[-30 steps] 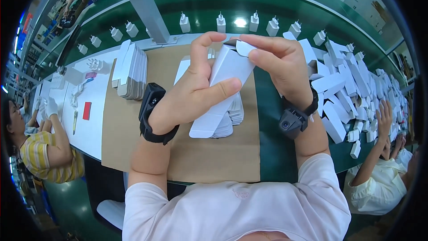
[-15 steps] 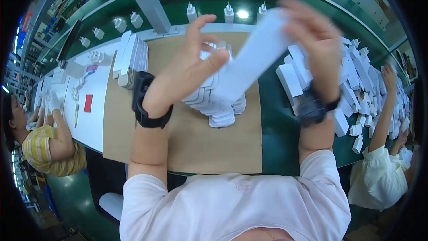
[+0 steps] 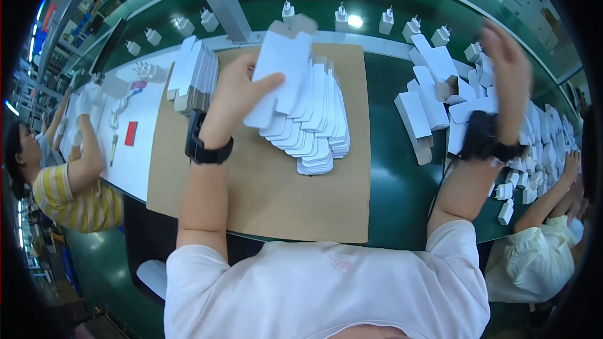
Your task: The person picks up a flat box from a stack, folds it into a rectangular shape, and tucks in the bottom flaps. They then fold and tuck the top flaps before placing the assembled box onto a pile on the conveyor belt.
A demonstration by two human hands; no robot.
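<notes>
My left hand (image 3: 235,97) pinches a flat white carton (image 3: 278,66) between thumb and fingers, its flaps pointing to the far side. Beneath and to the right of this carton lies a fanned stack of flat white cartons (image 3: 320,107) on a brown cardboard sheet (image 3: 282,204). My right hand (image 3: 510,81) is raised over the right side, slightly blurred, fingers stretched out with nothing in them. Several opened-up white cartons (image 3: 414,113) lie on the green table to its left.
White plug adapters (image 3: 386,21) stand in a row along the far ledge. More flat cartons (image 3: 195,72) are stacked at left, near a red card (image 3: 130,133). A heap of cartons and adapters (image 3: 534,150) covers the right. Co-workers sit on both sides; a grey post (image 3: 220,0) rises ahead.
My right hand has left the carton it gripped and swung right. My left hand, formerly spread, now grips a flat carton. Another opened carton shows at the heap's far left.
</notes>
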